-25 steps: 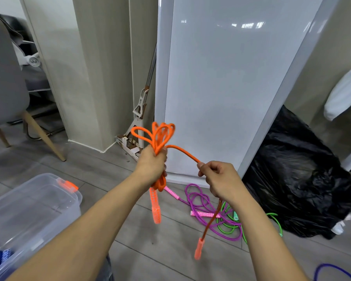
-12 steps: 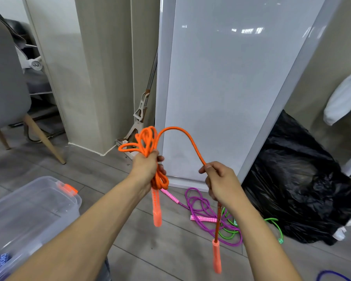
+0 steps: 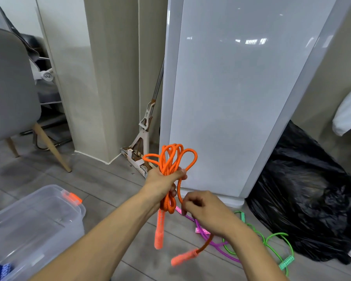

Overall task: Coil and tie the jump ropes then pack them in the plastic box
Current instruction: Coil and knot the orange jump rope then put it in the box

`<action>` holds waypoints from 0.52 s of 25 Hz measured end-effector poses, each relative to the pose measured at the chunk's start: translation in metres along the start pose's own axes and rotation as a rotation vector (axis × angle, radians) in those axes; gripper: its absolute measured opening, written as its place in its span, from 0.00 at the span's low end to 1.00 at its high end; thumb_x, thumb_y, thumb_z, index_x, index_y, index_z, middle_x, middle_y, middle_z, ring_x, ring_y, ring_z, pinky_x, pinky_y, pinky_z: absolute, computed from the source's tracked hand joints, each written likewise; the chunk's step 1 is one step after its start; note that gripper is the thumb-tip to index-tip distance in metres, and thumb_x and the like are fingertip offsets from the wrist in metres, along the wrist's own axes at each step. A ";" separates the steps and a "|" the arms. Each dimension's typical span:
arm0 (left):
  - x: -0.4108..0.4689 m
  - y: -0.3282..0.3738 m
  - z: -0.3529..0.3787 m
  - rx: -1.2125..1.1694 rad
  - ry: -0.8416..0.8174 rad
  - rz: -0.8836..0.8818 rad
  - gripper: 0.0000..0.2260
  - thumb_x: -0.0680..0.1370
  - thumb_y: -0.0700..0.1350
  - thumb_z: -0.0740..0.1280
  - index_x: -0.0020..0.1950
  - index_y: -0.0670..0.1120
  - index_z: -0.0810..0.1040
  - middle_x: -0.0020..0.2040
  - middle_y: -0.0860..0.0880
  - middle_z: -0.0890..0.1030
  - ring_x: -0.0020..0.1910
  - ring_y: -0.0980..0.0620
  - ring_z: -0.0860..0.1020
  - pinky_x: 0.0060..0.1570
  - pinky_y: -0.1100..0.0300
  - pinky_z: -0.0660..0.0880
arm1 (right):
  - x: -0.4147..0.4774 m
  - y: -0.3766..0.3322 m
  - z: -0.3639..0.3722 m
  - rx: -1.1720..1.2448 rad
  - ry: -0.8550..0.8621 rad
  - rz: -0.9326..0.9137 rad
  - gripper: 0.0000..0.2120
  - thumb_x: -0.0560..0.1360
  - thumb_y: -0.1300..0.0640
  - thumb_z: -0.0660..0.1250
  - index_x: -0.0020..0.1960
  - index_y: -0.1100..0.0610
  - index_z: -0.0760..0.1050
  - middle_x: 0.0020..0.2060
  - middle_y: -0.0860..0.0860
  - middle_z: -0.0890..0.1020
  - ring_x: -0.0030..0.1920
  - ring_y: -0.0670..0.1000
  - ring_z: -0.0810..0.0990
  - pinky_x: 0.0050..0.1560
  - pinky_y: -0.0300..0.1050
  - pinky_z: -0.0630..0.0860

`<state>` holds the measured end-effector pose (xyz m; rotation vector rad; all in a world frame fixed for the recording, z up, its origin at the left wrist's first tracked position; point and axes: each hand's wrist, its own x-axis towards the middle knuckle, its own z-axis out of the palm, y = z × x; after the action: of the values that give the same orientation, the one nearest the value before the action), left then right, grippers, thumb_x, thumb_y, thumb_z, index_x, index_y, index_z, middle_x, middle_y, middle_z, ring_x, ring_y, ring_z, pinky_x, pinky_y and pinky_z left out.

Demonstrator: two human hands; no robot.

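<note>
- One orange jump rope (image 3: 171,159), gathered into several loops that fan out above the fist; it is held in the air, in front of the white panel (image 3: 231,98) and above the floor (image 3: 109,183).
- Left hand (image 3: 163,184): fingers wrapped round the middle of the orange bundle, clamping the loops together.
- Right hand (image 3: 204,211): fingers curled on the one free strand, which runs down from the loops, passes through the hand and comes out under the wrist.
- Two orange handles: one (image 3: 159,232) hangs straight down below the left hand; the other (image 3: 183,258) dangles, tilted, at the end of the free strand.
- Two further ropes lie uncoiled on the floor beneath the right forearm: one purple jump rope (image 3: 213,241) with pink handles, and one green jump rope (image 3: 272,238) just beside it, the two overlapping.
- One clear plastic box (image 3: 39,218), lower left, well apart from the ropes, with an orange latch (image 3: 72,197) on its near end; something blue (image 3: 0,270) shows through its wall.
- One black bag (image 3: 304,209), right; one grey chair (image 3: 8,88), left; one mop (image 3: 148,118) leaning in the corner.
</note>
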<state>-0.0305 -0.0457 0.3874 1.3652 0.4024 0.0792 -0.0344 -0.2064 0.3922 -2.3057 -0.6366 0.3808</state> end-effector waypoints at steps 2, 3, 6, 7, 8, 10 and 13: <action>0.001 0.002 -0.001 -0.084 -0.008 -0.048 0.04 0.76 0.38 0.71 0.49 0.38 0.81 0.45 0.40 0.86 0.21 0.53 0.66 0.24 0.62 0.70 | -0.004 -0.001 -0.003 0.055 -0.024 0.051 0.12 0.73 0.52 0.62 0.36 0.55 0.78 0.27 0.53 0.73 0.27 0.49 0.69 0.31 0.43 0.67; 0.002 0.003 0.000 -0.127 -0.025 -0.069 0.03 0.76 0.38 0.71 0.47 0.39 0.81 0.43 0.40 0.85 0.21 0.53 0.66 0.24 0.62 0.69 | -0.006 -0.001 -0.004 0.115 -0.051 0.095 0.12 0.74 0.54 0.61 0.34 0.57 0.77 0.26 0.54 0.72 0.25 0.50 0.69 0.29 0.40 0.67; 0.005 0.005 0.001 -0.145 -0.025 -0.035 0.07 0.77 0.40 0.71 0.41 0.40 0.77 0.33 0.45 0.78 0.21 0.54 0.65 0.22 0.62 0.67 | -0.007 -0.004 -0.011 0.240 -0.129 0.187 0.12 0.75 0.58 0.60 0.34 0.57 0.75 0.26 0.56 0.70 0.21 0.52 0.68 0.25 0.39 0.65; 0.007 0.005 -0.001 -0.103 0.005 -0.005 0.08 0.78 0.40 0.70 0.39 0.41 0.76 0.31 0.46 0.75 0.20 0.54 0.64 0.22 0.63 0.66 | -0.006 -0.002 -0.013 0.241 -0.119 0.176 0.12 0.76 0.58 0.62 0.35 0.57 0.77 0.26 0.55 0.70 0.22 0.50 0.68 0.26 0.40 0.64; 0.009 0.005 -0.003 -0.032 0.043 0.023 0.10 0.79 0.39 0.68 0.38 0.41 0.75 0.28 0.47 0.73 0.19 0.54 0.64 0.23 0.62 0.66 | -0.005 0.001 -0.018 0.212 -0.074 0.138 0.11 0.76 0.58 0.64 0.36 0.56 0.79 0.25 0.52 0.72 0.23 0.47 0.67 0.27 0.40 0.63; 0.014 0.004 -0.012 0.223 0.093 0.087 0.11 0.79 0.37 0.64 0.36 0.42 0.74 0.24 0.51 0.73 0.18 0.55 0.67 0.27 0.62 0.68 | -0.004 0.008 -0.031 0.101 0.104 0.040 0.08 0.77 0.56 0.69 0.40 0.54 0.82 0.26 0.49 0.75 0.26 0.41 0.68 0.30 0.38 0.64; 0.016 0.000 -0.024 0.739 0.000 0.133 0.07 0.77 0.38 0.63 0.40 0.40 0.76 0.32 0.44 0.80 0.25 0.51 0.72 0.30 0.62 0.70 | -0.011 0.016 -0.044 0.022 0.335 -0.068 0.07 0.77 0.52 0.71 0.40 0.49 0.81 0.27 0.48 0.75 0.29 0.42 0.67 0.32 0.37 0.65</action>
<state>-0.0238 -0.0189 0.3804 2.1213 0.3525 0.0396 -0.0189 -0.2468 0.4136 -2.2500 -0.5361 -0.0320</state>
